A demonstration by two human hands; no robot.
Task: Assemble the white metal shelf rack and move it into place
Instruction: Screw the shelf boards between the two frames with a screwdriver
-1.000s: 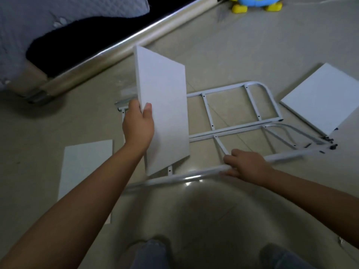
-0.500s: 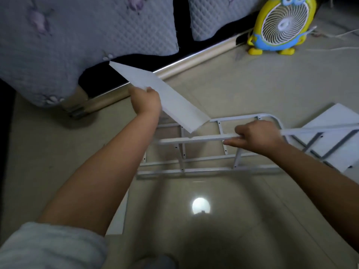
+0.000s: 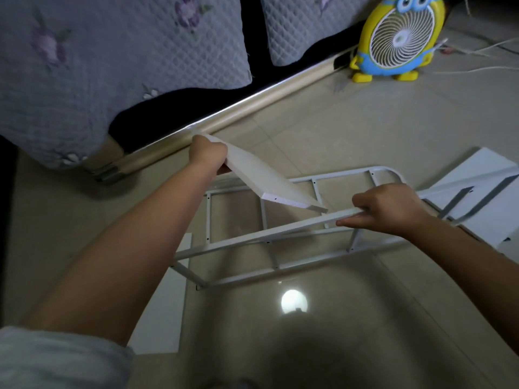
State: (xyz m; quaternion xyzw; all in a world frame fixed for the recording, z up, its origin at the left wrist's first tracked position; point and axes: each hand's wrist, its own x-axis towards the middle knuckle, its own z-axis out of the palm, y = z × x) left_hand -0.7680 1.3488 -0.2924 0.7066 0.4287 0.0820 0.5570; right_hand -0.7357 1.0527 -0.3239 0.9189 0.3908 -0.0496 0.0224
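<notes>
My left hand [image 3: 207,156] grips the far end of a white shelf board [image 3: 264,181], held nearly flat and slanting down to the right above the frames. My right hand [image 3: 390,209] grips the upper tube of a white metal side frame [image 3: 252,237], which is lifted and tilted off the floor. A second white side frame [image 3: 351,175] with a rounded end lies flat on the tiles beneath. The board's lower corner hangs just above the lifted tube, left of my right hand.
Another white board [image 3: 483,175] lies on the floor at right, a third [image 3: 165,304] partly under my left arm. A bed with a grey quilt [image 3: 112,66] and a metal base rail [image 3: 252,102] runs along the back. A yellow cartoon fan [image 3: 398,37] stands far right.
The view has tilted up. My left hand has turned the board from nearly upright to almost flat. My right hand has raised the side frame off the floor.
</notes>
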